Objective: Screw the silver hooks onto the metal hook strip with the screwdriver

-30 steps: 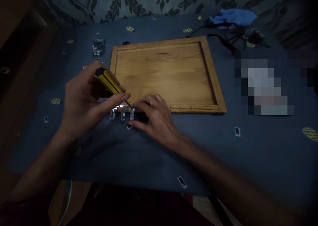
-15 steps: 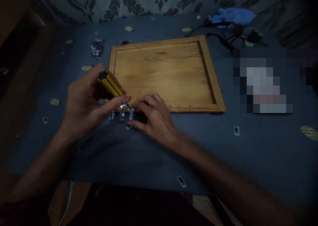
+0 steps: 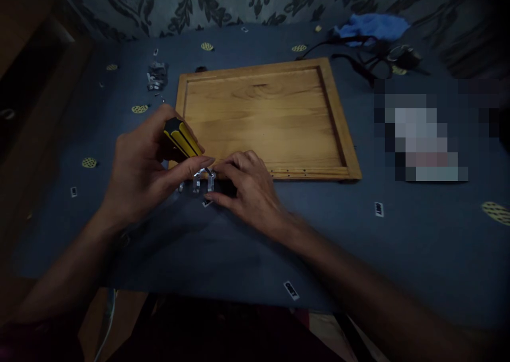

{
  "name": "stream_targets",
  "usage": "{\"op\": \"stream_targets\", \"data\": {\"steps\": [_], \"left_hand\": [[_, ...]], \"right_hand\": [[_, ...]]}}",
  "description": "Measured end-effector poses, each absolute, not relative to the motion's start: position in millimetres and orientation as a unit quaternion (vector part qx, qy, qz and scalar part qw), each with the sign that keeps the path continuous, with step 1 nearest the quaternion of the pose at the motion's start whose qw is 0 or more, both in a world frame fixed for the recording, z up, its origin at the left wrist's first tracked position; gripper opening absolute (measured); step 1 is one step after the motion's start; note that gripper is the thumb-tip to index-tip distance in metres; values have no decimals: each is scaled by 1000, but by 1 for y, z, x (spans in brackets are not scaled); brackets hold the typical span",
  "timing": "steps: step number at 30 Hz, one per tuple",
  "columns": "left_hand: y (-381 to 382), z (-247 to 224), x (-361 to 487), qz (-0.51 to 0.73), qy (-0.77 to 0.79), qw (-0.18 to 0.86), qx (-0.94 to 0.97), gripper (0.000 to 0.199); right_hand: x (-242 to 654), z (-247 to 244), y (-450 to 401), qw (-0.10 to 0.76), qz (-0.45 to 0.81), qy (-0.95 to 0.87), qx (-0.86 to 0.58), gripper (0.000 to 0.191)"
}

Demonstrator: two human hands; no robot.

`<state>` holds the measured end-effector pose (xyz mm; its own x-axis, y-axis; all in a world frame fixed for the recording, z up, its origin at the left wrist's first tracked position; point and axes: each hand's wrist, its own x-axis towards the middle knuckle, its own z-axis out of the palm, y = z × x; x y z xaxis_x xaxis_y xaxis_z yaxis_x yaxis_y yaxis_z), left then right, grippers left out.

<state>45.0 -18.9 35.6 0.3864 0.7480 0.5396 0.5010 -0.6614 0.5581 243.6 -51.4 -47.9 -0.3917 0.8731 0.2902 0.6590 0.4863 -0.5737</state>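
Note:
My left hand (image 3: pixel 145 165) is wrapped round a yellow-and-black screwdriver (image 3: pixel 182 139), tilted with its tip down at the near edge of a wooden framed panel (image 3: pixel 263 118). Along that edge, near its left end, sits a row of shiny curved metal clips (image 3: pixel 196 182). The screwdriver's tip meets the rightmost metal clip (image 3: pixel 211 182). My right hand (image 3: pixel 253 192) has its thumb and fingers closed about this clip from the right, its fingertips resting by the frame. Small dark holes dot the near rail to the right of my fingers.
More metal clips (image 3: pixel 156 75) lie in a pile at the back left, with small screws (image 3: pixel 159 95) beside them. Eyeglasses (image 3: pixel 370 65) and a blue cloth (image 3: pixel 372 27) are at the back right. A pixelated patch (image 3: pixel 422 139) covers something on the right of the patterned tablecloth (image 3: pixel 338 256).
My left hand and the screwdriver handle have shifted slightly right and down, the handle now standing a little steeper. My right hand and the wooden panel stay put.

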Motion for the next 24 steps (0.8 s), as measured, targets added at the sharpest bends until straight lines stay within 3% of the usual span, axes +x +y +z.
{"op": "stream_targets", "data": {"steps": [11,17,21,24], "left_hand": [[-11,54,32,506,361,202,757,34],[-13,49,31,457,401,171,775,45],[-13,46,32,469,396,182,768,50],[-11,44,31,475,390,197,764,53]], "right_hand": [[246,-50,-53,309,182,-814,-457,51],[249,-58,-52,347,176,-805,-448,62],[253,-59,-51,375,198,-793,-437,61],[255,-55,-52,416,227,-766,-435,50]]}}
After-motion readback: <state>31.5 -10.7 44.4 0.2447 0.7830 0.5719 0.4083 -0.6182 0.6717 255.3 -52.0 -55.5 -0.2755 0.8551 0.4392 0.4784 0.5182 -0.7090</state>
